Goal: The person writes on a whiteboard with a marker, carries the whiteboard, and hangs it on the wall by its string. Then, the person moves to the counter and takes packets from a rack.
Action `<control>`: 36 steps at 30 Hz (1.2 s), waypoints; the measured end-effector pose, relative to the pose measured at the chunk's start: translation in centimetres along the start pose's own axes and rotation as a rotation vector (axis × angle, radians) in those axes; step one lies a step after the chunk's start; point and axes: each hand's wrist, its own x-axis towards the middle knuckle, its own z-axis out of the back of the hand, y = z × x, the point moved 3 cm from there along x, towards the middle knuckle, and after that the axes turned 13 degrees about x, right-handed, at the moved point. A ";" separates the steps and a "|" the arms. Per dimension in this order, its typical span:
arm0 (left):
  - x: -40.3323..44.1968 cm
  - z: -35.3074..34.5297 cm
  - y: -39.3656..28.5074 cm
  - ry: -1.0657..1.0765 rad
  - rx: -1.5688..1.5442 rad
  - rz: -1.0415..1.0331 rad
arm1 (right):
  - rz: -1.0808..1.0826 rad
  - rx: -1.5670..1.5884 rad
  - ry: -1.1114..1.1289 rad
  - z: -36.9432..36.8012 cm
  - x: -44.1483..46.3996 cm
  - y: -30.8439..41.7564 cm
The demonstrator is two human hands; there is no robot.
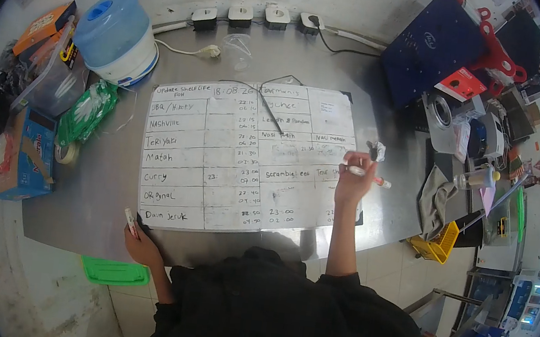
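Observation:
A whiteboard (226, 220) with a hand-written grid of names and times lies flat on the steel table. My right hand (355, 179) is over the board's right side, its fingers closed round a white marker (379, 181) with red markings. A crumpled white tissue (378, 151) shows just beyond those fingers; whether they hold it I cannot tell. At the board's lower left corner my left hand (142, 247) is closed round another white and red marker (131, 219), which points up. A dark cord (273, 114) lies across the board's upper middle.
The steel table (112, 189) bears a blue water jug (114, 25), green glove packs (89, 106) and a blue box (27, 155) on the left. Wall sockets (240, 15) line the back. A dark blue box (426, 46), a grey cloth (437, 192) and a yellow basket (437, 244) are right.

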 end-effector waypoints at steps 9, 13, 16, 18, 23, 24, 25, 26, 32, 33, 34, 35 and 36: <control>-0.1 0.4 -0.3 -0.016 -0.009 -0.025 | -0.063 0.686 0.370 -4.1 -0.5 6.6; -0.1 0.1 0.1 -0.023 -0.014 -0.014 | -0.112 0.732 0.320 -4.2 -1.6 6.4; -0.1 0.1 0.2 -0.037 -0.014 -0.036 | -0.143 0.822 0.271 -4.5 -2.0 6.6; -0.1 0.1 0.3 -0.033 -0.030 -0.027 | -0.152 0.869 0.267 -4.5 -2.0 6.7; -0.3 0.5 -0.2 -0.029 -0.009 0.016 | -0.052 0.841 0.383 -3.9 -1.1 6.2; -0.3 0.6 -0.2 -0.040 0.001 -0.010 | -0.045 0.839 0.388 -4.1 -1.2 6.4; -0.4 0.6 -0.2 -0.051 0.012 -0.035 | -0.059 0.841 0.334 -4.2 -1.4 6.4; -0.3 0.4 0.0 -0.051 0.007 -0.036 | -0.075 0.844 0.280 -4.4 -1.5 6.4; -0.2 0.1 0.3 -0.037 -0.034 -0.041 | -0.091 0.823 0.272 -4.8 -1.3 6.2; -0.4 0.6 -0.2 -0.060 -0.026 -0.048 | -0.093 0.824 0.274 -4.9 -1.3 6.2; -0.4 0.9 -0.5 -0.083 -0.018 -0.055 | -0.102 0.818 0.269 -5.0 -1.3 6.1; -0.4 0.8 -0.3 -0.084 -0.018 -0.054 | -0.111 0.812 0.264 -5.0 -1.3 6.1; -0.3 0.5 -0.1 -0.077 -0.026 -0.053 | -0.112 0.813 0.265 -5.2 -1.4 6.1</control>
